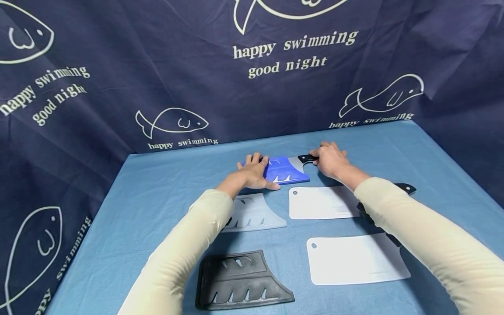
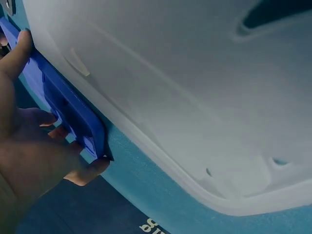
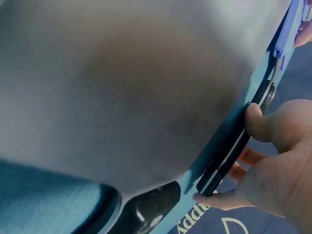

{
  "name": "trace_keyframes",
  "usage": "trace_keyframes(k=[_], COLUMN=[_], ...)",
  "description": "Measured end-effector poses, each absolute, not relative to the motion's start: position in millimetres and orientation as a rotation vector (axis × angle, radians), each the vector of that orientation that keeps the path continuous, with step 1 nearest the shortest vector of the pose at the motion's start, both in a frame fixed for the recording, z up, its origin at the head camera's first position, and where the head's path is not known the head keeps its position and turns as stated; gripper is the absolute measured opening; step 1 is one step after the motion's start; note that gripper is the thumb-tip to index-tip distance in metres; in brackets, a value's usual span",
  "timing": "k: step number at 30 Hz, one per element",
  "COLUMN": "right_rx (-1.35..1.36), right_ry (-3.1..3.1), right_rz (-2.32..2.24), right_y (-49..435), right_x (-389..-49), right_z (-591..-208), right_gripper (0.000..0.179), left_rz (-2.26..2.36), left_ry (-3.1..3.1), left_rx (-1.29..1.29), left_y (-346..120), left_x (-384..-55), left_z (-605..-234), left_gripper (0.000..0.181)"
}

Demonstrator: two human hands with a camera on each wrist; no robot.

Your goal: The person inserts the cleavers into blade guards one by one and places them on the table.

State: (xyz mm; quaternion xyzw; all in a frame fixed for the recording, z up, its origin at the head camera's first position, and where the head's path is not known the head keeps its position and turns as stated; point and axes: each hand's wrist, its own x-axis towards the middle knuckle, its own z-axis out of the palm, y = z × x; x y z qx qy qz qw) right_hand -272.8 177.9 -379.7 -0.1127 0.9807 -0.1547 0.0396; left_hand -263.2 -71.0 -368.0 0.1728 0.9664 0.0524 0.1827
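Observation:
Toward the back of the table, a cleaver (image 1: 296,163) lies with most of its blade inside a blue blade cover (image 1: 286,169). My left hand (image 1: 252,173) spans the cover's left end, thumb at the near edge and fingers at the far side, gripping it. On the right, my right hand (image 1: 331,160) holds the cleaver's black handle (image 3: 226,156) between thumb and fingers. Nearer me lie a translucent white blade cover (image 1: 257,213) and a black blade cover (image 1: 246,280), both on the left. Two bare cleaver blades, the farther blade (image 1: 323,202) and the nearer blade (image 1: 354,260), lie on the right.
A blue cloth (image 1: 157,227) covers the table. A dark blue curtain (image 1: 256,100) with white fish drawings hangs behind it. My right forearm partly hides the bare cleavers' handles; one black handle end (image 1: 406,188) shows beyond the sleeve.

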Motion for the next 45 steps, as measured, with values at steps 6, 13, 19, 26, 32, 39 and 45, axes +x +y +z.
trace_keyframes(k=[6, 13, 19, 26, 32, 39, 45], right_rx=[-0.394, -0.407, -0.470, -0.585, -0.610, -0.559, -0.568], right_ry=[3.006, 3.035, 3.068, 3.112, 3.102, 3.063, 3.081], right_rz=[-0.418, -0.457, -0.491, -0.514, -0.541, -0.496, -0.489], right_y=[183.8, 195.9, 205.1, 215.5, 232.9, 258.8, 278.3], right_x=[-267.3, -258.7, -244.1, -224.3, -209.2, -194.1, -182.8], right_z=[-374.2, -366.0, -358.4, -340.1, -326.7, -324.5, -327.0], right_gripper=[0.050, 0.052, 0.051, 0.048, 0.050, 0.051, 0.052], left_rz=[0.207, 0.236, 0.285, 0.326, 0.336, 0.372, 0.406], left_ry=[2.748, 2.776, 2.790, 2.862, 2.902, 2.895, 2.897], left_rx=[0.528, 0.560, 0.597, 0.665, 0.719, 0.750, 0.768], left_y=[-74.7, -82.4, -93.0, -110.5, -124.2, -139.4, -149.2], left_x=[-260.5, -257.0, -251.6, -240.1, -225.4, -206.2, -189.1], left_z=[-367.4, -361.7, -358.8, -357.7, -353.2, -352.8, -354.7], left_gripper=[0.107, 0.107, 0.104, 0.101, 0.102, 0.102, 0.103])
